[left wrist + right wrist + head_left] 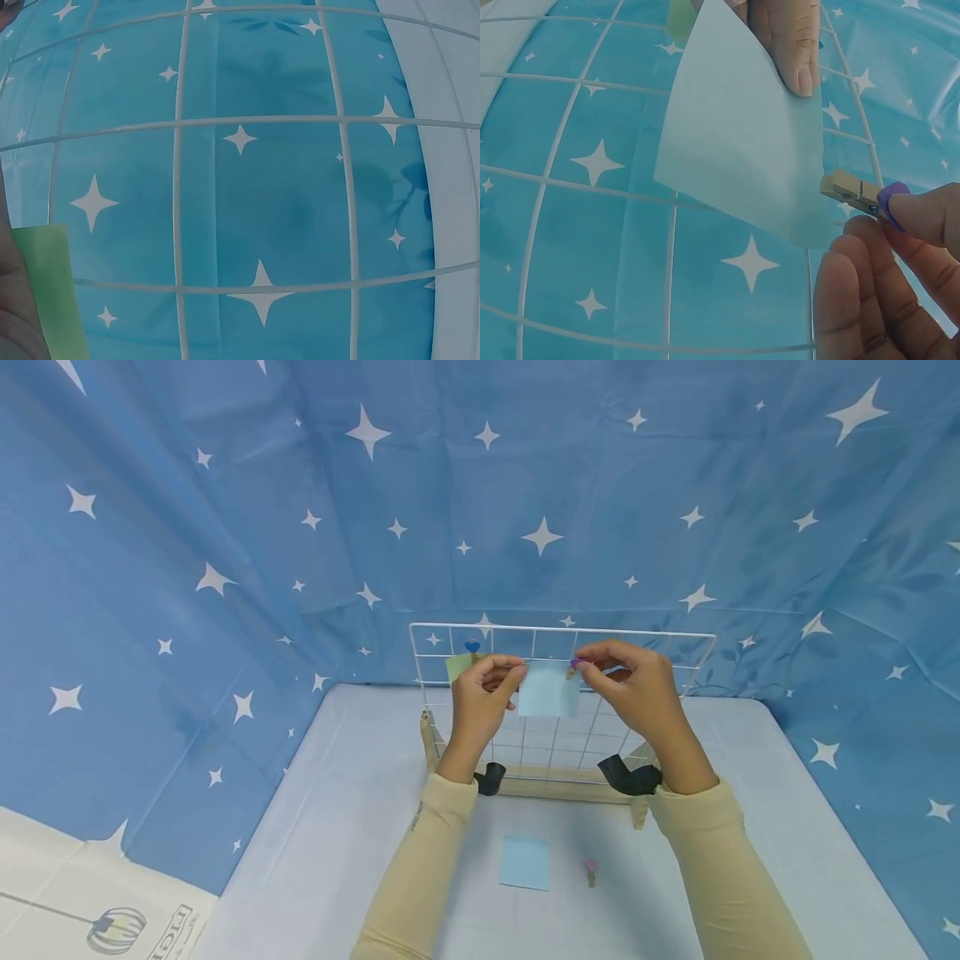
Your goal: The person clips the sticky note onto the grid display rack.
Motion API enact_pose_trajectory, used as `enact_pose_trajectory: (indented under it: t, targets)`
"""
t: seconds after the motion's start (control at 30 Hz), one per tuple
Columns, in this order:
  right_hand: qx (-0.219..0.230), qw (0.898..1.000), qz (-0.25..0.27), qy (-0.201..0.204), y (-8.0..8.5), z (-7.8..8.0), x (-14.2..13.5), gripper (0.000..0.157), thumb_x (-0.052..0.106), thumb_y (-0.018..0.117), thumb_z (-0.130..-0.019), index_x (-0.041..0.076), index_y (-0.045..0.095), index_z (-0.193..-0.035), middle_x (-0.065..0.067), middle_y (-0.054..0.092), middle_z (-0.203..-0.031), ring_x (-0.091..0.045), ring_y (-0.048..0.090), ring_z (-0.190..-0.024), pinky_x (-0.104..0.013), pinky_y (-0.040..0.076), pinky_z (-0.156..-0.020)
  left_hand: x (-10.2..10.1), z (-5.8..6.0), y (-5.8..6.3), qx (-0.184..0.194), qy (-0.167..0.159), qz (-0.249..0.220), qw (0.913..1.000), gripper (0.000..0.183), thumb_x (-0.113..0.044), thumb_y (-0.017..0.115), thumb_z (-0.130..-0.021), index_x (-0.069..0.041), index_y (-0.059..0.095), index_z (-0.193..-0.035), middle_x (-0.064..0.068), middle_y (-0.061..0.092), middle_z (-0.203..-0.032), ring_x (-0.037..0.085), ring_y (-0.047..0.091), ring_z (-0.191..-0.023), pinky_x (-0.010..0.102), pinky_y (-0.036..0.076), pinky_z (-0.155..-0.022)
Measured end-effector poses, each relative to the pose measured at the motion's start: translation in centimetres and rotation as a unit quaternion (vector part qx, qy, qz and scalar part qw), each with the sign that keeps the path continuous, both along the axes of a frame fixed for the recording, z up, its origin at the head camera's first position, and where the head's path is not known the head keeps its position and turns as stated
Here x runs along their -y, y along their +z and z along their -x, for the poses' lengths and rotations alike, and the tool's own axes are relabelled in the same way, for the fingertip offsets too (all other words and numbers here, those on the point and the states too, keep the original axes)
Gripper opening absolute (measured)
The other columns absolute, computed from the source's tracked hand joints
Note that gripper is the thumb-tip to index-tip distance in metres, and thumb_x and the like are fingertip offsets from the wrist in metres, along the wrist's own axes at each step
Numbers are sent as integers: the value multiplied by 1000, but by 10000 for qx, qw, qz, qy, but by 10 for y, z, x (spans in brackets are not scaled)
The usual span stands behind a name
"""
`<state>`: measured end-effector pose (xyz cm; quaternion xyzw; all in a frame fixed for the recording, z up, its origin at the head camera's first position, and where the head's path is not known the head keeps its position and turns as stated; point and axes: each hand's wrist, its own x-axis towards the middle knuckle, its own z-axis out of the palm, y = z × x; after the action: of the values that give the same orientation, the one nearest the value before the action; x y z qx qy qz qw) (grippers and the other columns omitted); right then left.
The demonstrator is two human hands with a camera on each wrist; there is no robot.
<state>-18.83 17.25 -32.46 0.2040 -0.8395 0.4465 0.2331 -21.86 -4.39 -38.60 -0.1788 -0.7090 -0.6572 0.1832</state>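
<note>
My left hand [480,702] pinches a light blue paper note [549,693] by its left edge, in front of a white wire grid [637,632]. Between thumb and finger, my right hand [637,689] holds a small wooden clothespin [849,189] with a purple top. The right wrist view shows the clothespin's tip close beside the note's edge; whether they touch I cannot tell. Behind the left hand hangs a green note [455,667], partly hidden, under a clothespin with a blue heart [472,647]. The left wrist view catches only the hand's edge and the green note.
On the white table [300,860] lie another light blue note or pad [525,862] and a clothespin with a pink top [592,872]. A wooden base [555,789] supports the grid. Blue star-patterned cloth [450,485] hangs behind and along the sides.
</note>
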Motion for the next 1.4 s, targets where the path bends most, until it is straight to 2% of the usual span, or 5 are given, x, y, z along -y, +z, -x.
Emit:
enact_pose_trajectory:
  t: [0.2,0.6,0.93,1.1,1.4]
  targets:
    - [-228,9996,183,-36,-1,4,2,13,-5,73,-98,-2,81,-108,-18,81,-103,15,62,-87,-7,53,-75,-3,0,1,-45,76,-22,10000,18,-15,75,-105,0,78,-113,16,78,-96,12,70,-77,26,60,-60]
    - [-656,9970,326,-268,-2,9,13,12,-5,73,-99,-3,81,-107,-18,81,-99,12,62,-81,-7,52,-63,-5,2,-2,-149,203,-26,9997,17,-13,74,-105,1,78,-113,17,78,-96,14,71,-78,26,61,-61]
    - [-922,9944,161,-492,0,11,17,11,-4,75,-98,-3,83,-105,-18,81,-99,-35,76,-84,-4,46,-65,-8,4,-5,-303,287,-115,9991,16,-14,75,-104,0,78,-112,15,79,-95,12,71,-77,28,62,-60]
    - [-945,9943,-176,-470,1,13,21,11,-4,75,-98,-3,83,-105,-17,81,-97,-35,76,-83,-2,43,-66,-9,5,-6,-340,336,-140,9988,18,-16,76,-104,-1,78,-112,15,79,-96,18,72,-78,27,61,-60]
    - [-1014,9892,-802,-690,6,11,32,8,0,77,-99,-3,83,-104,-18,81,-95,-36,77,-85,-51,62,-69,-11,6,-8,-467,424,-107,9980,16,-14,75,-104,0,78,-112,15,79,-97,22,74,-82,28,62,-60]
